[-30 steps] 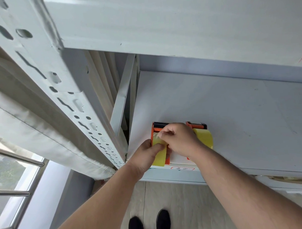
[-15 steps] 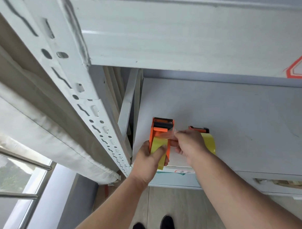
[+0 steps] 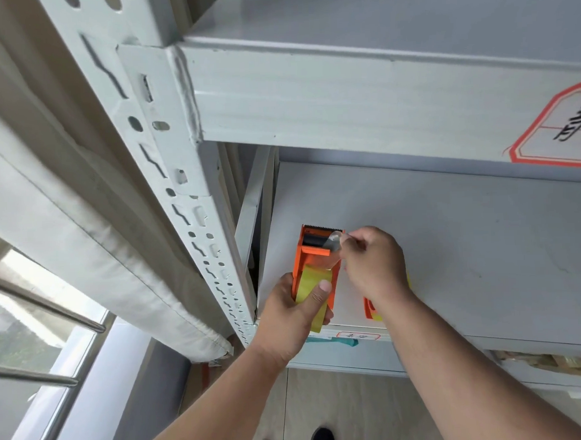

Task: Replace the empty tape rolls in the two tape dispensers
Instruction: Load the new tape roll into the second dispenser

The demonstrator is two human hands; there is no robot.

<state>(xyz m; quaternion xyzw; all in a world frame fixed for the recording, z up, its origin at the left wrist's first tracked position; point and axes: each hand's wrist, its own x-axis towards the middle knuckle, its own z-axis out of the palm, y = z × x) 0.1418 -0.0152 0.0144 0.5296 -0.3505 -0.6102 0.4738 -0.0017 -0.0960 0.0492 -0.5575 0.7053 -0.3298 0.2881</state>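
Note:
An orange tape dispenser stands at the front left of the white shelf board, its toothed blade pointing away from me. A yellowish tape roll sits in it. My left hand grips the roll end of the dispenser, thumb on the roll. My right hand pinches the clear tape end drawn out beside the black roller. A second orange dispenser with a yellowish roll lies behind my right wrist, mostly hidden.
The perforated steel upright of the rack stands just left of the dispenser. The upper shelf beam hangs overhead with a red-bordered label. A rolled pale curtain and window bars are at the left.
My right hand has drawn the tape end from the roll forward to the roller near the blade. My left hand has stayed on the dispenser. The view tilted upward.

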